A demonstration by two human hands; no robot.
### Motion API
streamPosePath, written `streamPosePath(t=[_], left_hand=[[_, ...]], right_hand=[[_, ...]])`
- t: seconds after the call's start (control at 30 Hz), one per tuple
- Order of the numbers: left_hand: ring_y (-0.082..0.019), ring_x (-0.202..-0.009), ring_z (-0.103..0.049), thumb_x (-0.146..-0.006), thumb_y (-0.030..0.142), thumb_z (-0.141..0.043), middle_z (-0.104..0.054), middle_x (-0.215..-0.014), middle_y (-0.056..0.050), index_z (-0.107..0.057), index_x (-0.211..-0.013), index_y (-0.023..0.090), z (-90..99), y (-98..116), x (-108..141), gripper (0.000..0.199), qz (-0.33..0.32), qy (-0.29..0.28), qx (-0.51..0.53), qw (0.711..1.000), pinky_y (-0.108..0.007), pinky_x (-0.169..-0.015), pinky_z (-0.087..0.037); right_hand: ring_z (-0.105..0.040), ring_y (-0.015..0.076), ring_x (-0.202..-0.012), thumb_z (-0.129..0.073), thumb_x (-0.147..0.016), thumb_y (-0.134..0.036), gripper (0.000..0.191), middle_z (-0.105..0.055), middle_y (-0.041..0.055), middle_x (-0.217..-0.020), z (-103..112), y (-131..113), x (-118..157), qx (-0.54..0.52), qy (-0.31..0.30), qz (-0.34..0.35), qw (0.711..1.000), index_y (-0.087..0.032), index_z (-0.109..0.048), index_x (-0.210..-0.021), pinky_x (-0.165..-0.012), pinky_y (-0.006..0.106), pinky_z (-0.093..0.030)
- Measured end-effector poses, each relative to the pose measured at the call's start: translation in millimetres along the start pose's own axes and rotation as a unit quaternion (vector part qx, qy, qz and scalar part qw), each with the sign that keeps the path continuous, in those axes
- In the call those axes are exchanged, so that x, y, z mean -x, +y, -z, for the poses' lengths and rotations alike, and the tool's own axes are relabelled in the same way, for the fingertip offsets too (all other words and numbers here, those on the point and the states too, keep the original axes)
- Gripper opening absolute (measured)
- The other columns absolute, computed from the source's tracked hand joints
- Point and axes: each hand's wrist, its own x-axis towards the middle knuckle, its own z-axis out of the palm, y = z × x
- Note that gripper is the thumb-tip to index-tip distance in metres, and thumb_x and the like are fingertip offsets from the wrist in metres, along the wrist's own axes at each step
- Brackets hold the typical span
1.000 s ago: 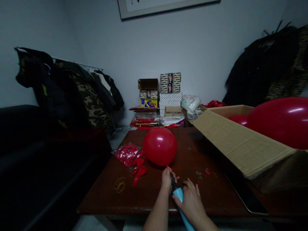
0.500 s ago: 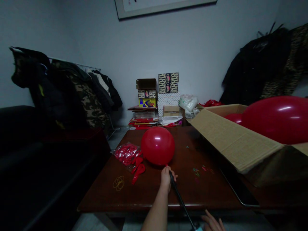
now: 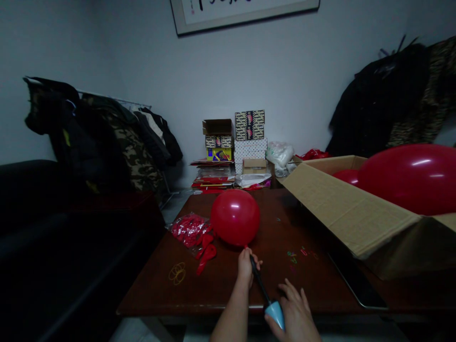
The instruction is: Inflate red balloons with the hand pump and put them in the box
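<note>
My left hand (image 3: 245,266) is closed around the neck of an inflated red balloon (image 3: 235,217) and the black front end of a balloon pump (image 3: 274,313). The round balloon stands out beyond the fingers, over the brown table. At the near table edge, my right hand (image 3: 295,311) is on the pump's light-blue end, its thumb on one side and its fingers stretched forward on the other. A clear bag of uninflated red balloons (image 3: 190,230) lies left of the inflated one, and a few loose limp balloons (image 3: 206,254) spill beside it.
Yellow rubber bands (image 3: 177,273) lie front left on the table (image 3: 228,289). Small coloured clips (image 3: 292,256) are scattered to the right, near a dark flat tablet-like device (image 3: 356,280). An open cardboard box (image 3: 352,209) with large red balloons (image 3: 409,178) occupies the right side.
My right hand has moved up and forward, bringing the pump's blue end closer to my left hand; less black shaft shows between them. My left hand keeps its hold, and the balloon looks about the same size.
</note>
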Motion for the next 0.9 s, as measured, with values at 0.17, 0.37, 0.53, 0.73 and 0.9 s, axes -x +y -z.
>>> streamPosePath(t=[0.17, 0.37, 0.53, 0.73, 0.9], left_hand=[[-0.007, -0.026, -0.038, -0.067, 0.061, -0.054, -0.045, -0.036, 0.009, -0.036, -0.067, 0.022, 0.4, 1.3, -1.5, 0.044, -0.002, -0.001, 0.002, 1.000, -0.027, -0.050, -0.044], [-0.008, -0.025, -0.038, -0.064, 0.067, -0.054, -0.045, -0.036, 0.009, -0.034, -0.066, 0.022, 0.8, 0.8, -4.5, 0.049, -0.001, -0.005, -0.014, 1.000, -0.027, -0.046, -0.042], [-0.009, -0.024, -0.039, -0.067, 0.066, -0.050, -0.045, -0.036, 0.009, -0.035, -0.066, 0.022, -0.7, -3.8, -2.6, 0.047, -0.014, -0.001, -0.035, 0.999, -0.027, -0.044, -0.041], [-0.009, -0.024, -0.039, -0.067, 0.065, -0.051, -0.045, -0.035, 0.009, -0.036, -0.066, 0.022, -1.7, -2.7, -0.8, 0.046, -0.017, 0.011, -0.023, 1.000, -0.027, -0.046, -0.042], [-0.008, -0.024, -0.039, -0.068, 0.065, -0.051, -0.045, -0.035, 0.009, -0.036, -0.065, 0.022, -2.2, -0.6, 0.2, 0.046, -0.011, 0.015, -0.013, 1.000, -0.029, -0.049, -0.044]], right_hand=[[-0.027, 0.0294, -0.131, -0.045, -0.076, -0.049, 0.046, -0.049, 0.0118, -0.128, 4.8, -22.6, -40.2, -0.010, 0.037, -0.009, 0.999, -0.015, -0.063, -0.102, -0.108, 0.051, -0.009], [-0.029, 0.0298, -0.129, -0.047, -0.074, -0.047, 0.048, -0.051, 0.0126, -0.125, -7.6, -24.7, -59.8, -0.009, 0.036, -0.022, 0.999, -0.015, -0.060, -0.107, -0.107, 0.051, -0.009], [-0.030, 0.0317, -0.129, -0.048, -0.073, -0.047, 0.050, -0.053, 0.0147, -0.123, -14.9, -19.2, -48.3, 0.004, 0.039, -0.027, 0.999, -0.012, -0.060, -0.106, -0.106, 0.054, -0.011], [-0.033, 0.0330, -0.127, -0.051, -0.073, -0.051, 0.050, -0.054, 0.0144, -0.124, -23.3, 3.0, -14.4, 0.019, 0.032, 0.004, 0.999, -0.014, -0.062, -0.104, -0.106, 0.055, -0.014], [-0.039, 0.0339, -0.124, -0.053, -0.074, -0.042, 0.029, -0.057, 0.0094, -0.121, -46.1, 39.4, 24.9, 0.047, 0.030, 0.013, 0.998, -0.021, -0.066, -0.089, -0.103, 0.058, -0.023]])
